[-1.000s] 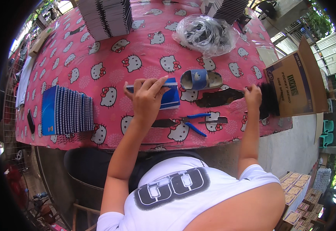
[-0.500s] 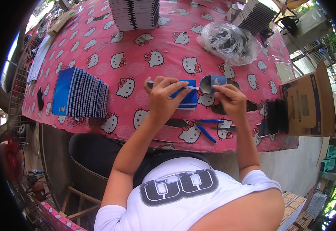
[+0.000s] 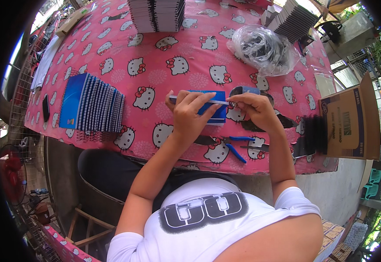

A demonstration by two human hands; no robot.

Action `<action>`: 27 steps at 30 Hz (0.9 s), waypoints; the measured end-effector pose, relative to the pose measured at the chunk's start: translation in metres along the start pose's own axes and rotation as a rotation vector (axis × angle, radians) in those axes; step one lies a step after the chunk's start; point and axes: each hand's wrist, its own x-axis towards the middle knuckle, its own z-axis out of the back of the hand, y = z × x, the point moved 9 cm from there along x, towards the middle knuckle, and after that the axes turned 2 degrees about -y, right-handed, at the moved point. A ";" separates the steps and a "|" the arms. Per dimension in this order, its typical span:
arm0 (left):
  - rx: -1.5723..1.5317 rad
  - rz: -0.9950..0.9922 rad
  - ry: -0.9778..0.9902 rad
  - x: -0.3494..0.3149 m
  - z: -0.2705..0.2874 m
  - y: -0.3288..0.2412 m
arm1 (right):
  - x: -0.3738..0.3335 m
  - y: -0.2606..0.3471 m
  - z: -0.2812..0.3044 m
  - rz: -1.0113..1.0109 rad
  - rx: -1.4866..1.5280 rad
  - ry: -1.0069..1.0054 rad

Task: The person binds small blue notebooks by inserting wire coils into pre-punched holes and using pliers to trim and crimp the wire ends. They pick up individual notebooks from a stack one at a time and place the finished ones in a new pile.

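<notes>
My left hand [image 3: 186,111] is closed round a thin blue notebook [image 3: 216,102], held edge up so its pale edge faces me. Under it, another blue notebook [image 3: 219,117] lies on the table. At the right end of the held edge my right hand [image 3: 259,112] pinches with thumb and fingers. A small dark, coil-like bit shows at those fingertips, too small to name surely. Just behind the right hand is a round blue-grey container [image 3: 251,91], partly covered by it. Cutting pliers [image 3: 235,149] with blue handles lie nearer me.
A row of blue spiral notebooks [image 3: 96,105] stands at left, beside a phone [image 3: 46,108]. Notebook stacks [image 3: 157,17] rise at the back. A clear plastic bag [image 3: 264,50] holds dark stuff. Black coils [image 3: 313,133] lie by a cardboard box [image 3: 345,122] on the pink tablecloth [image 3: 155,78].
My right hand has moved left from beside the round container to the end of the held notebook, its fingertips now at the edge. The left hand keeps its hold.
</notes>
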 end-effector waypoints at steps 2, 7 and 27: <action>0.010 0.001 -0.007 0.001 0.000 0.000 | -0.001 -0.001 -0.001 -0.051 -0.011 -0.051; 0.012 0.004 0.000 0.001 0.003 -0.003 | -0.008 0.020 -0.006 0.207 -0.410 -0.163; -0.030 -0.034 0.018 -0.002 0.005 0.000 | -0.007 0.019 0.007 0.331 -0.560 -0.230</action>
